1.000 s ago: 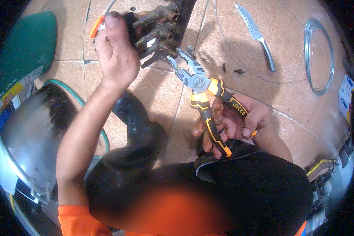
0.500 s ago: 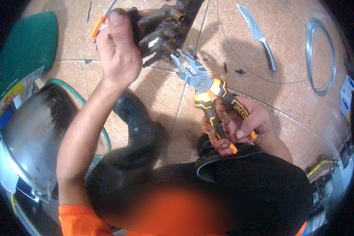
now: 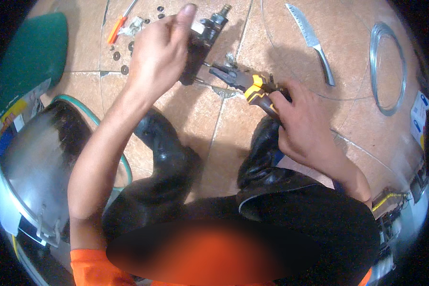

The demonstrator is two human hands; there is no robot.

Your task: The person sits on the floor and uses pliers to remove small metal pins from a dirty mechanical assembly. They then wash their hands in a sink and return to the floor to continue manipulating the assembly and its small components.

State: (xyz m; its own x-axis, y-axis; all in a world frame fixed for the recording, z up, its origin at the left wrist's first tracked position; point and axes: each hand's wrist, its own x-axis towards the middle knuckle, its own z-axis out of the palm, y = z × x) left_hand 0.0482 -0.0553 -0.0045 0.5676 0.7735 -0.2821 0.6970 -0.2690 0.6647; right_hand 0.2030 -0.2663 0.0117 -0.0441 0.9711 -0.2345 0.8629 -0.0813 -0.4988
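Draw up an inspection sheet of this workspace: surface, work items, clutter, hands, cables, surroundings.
Surface: tiled floor, chipped at some joints.
Work items: dark metal part; pliers, tips close to it.
Clutter: screwdriver, black rings, knife, wire coil.
Left hand: at the part, grip hidden.
Right hand: grips the pliers.
Cables: no power cable identifiable; green hose at left.
Surroundings: metal vessel, green panel, both left.

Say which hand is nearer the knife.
Right. The right hand, gripping the pliers, is on the body side of the knife, nearest its handle; the left hand, holding a dark metal part, is farther off to the knife's left.
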